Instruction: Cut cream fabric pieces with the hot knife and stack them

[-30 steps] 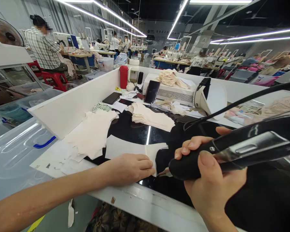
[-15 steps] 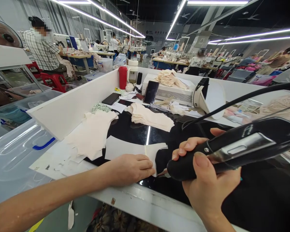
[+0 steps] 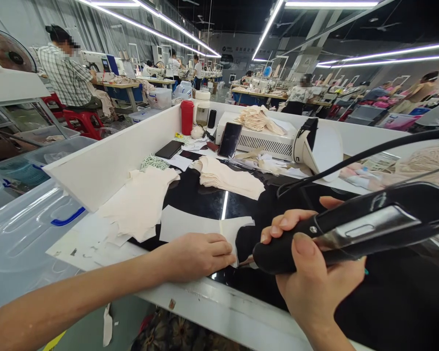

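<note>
Gripping one black handheld tool (image 3: 351,229), the right hand (image 3: 314,282) at lower right closes fingers and thumb round the handle. The tool's long axis runs from its tip at lower centre up to the right edge, with one black cord (image 3: 351,159) arching above. The tip lies just right of the left hand (image 3: 197,253), the nearer hand to the single white cut piece (image 3: 186,224) at frame centre, pressing on it with fingers together and flat. Beyond, on the black worktop (image 3: 197,195): two cream fabric stacks (image 3: 142,200), two phones (image 3: 229,139), one red bottle (image 3: 187,117).
</note>
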Available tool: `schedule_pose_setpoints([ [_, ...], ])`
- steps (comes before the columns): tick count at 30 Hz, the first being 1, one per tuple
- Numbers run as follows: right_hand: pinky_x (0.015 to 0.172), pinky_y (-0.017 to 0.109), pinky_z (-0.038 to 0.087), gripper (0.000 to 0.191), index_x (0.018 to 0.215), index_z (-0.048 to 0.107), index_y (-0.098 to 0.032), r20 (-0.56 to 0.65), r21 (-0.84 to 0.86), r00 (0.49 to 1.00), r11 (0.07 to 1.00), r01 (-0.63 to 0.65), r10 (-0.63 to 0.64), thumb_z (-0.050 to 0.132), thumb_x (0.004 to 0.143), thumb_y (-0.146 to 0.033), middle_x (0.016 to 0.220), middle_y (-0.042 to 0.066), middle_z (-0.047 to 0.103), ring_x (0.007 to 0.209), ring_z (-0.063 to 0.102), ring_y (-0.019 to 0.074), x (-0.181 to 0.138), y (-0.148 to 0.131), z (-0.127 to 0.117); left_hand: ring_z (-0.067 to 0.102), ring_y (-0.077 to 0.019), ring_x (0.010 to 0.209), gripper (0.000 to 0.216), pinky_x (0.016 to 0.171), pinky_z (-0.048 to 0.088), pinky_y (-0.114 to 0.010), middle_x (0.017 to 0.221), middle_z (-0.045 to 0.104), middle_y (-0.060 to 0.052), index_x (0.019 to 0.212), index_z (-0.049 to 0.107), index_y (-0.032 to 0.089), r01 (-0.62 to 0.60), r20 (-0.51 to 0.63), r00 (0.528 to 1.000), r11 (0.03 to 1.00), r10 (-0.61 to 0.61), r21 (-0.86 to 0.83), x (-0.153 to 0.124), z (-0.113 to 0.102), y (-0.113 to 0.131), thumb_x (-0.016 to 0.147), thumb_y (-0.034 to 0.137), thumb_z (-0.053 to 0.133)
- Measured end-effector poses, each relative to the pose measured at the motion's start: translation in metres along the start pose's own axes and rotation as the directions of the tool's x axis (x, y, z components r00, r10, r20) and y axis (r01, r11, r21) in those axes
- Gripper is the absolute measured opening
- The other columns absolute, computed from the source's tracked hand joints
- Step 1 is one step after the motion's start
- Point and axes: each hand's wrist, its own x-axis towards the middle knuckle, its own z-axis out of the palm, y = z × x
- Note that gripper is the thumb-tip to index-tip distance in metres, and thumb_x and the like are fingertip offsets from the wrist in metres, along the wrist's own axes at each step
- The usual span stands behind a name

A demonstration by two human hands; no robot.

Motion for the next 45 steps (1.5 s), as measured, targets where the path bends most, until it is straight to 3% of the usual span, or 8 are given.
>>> schedule_pose_setpoints([
  [11, 0.057, 0.032, 0.058, 0.054, 0.128, 0.058, -0.028, -0.006, -0.005, 1.000, 1.000, 0.010, -0.010, 0.088, 0.083, -0.030, 0.083, -0.004, 0.068, 0.065, 0.064, 0.0156, -0.0012, 0.0003, -0.0018, 0.069, -0.0216, 0.104, 0.027, 0.095, 0.061, -0.029, 0.103, 0.070, -0.010, 0.120, 0.070, 0.011, 0.040, 0.019, 0.999, 0.999, -0.040, 0.028, -0.0027, 0.0033, 0.0013, 0.110, 0.007, 0.044],
  [18, 0.057, 0.031, 0.058, 0.054, 0.128, 0.058, -0.028, -0.008, -0.004, 1.000, 1.000, 0.015, -0.015, 0.089, 0.084, -0.030, 0.083, -0.004, 0.068, 0.064, 0.065, 0.0153, -0.0014, 0.0002, 0.0000, 0.069, -0.0215, 0.096, 0.023, 0.090, 0.062, -0.030, 0.099, 0.070, -0.011, 0.118, 0.069, 0.006, -0.003, 0.003, 1.000, 0.996, 0.002, 0.088, -0.0027, 0.0035, 0.0024, 0.107, 0.005, 0.049],
  [25, 0.058, 0.032, 0.059, 0.053, 0.128, 0.059, -0.028, -0.011, 0.006, 1.000, 1.000, 0.001, -0.001, 0.089, 0.084, -0.028, 0.083, -0.004, 0.069, 0.065, 0.066, 0.0155, -0.0011, 0.0021, -0.0008, 0.069, -0.0213, 0.098, 0.023, 0.095, 0.062, -0.031, 0.102, 0.071, -0.011, 0.120, 0.070, 0.004, -0.033, -0.001, 0.999, 0.995, 0.033, 0.091, -0.0043, 0.0023, 0.0015, 0.106, 0.005, 0.051],
  [34, 0.057, 0.031, 0.060, 0.053, 0.125, 0.060, -0.027, -0.024, 0.043, 1.000, 0.999, -0.008, 0.009, 0.090, 0.082, -0.028, 0.081, -0.005, 0.070, 0.062, 0.065, 0.0148, 0.0013, 0.0007, 0.0016, 0.070, -0.0201, 0.099, 0.026, 0.099, 0.060, -0.028, 0.104, 0.072, -0.012, 0.121, 0.071, 0.007, -0.040, 0.035, 0.999, 0.990, 0.036, 0.135, -0.0047, 0.0028, 0.0019, 0.107, 0.006, 0.050],
  [45, 0.058, 0.032, 0.060, 0.054, 0.125, 0.059, -0.027, -0.049, 0.029, 0.999, 1.000, -0.009, 0.011, 0.089, 0.080, -0.026, 0.081, -0.005, 0.070, 0.065, 0.064, 0.0153, 0.0025, 0.0046, 0.0043, 0.070, -0.0207, 0.099, 0.025, 0.094, 0.062, -0.030, 0.102, 0.073, -0.011, 0.117, 0.072, 0.008, -0.039, -0.017, 0.999, 0.991, 0.042, 0.128, -0.0039, 0.0064, 0.0018, 0.108, 0.006, 0.049],
])
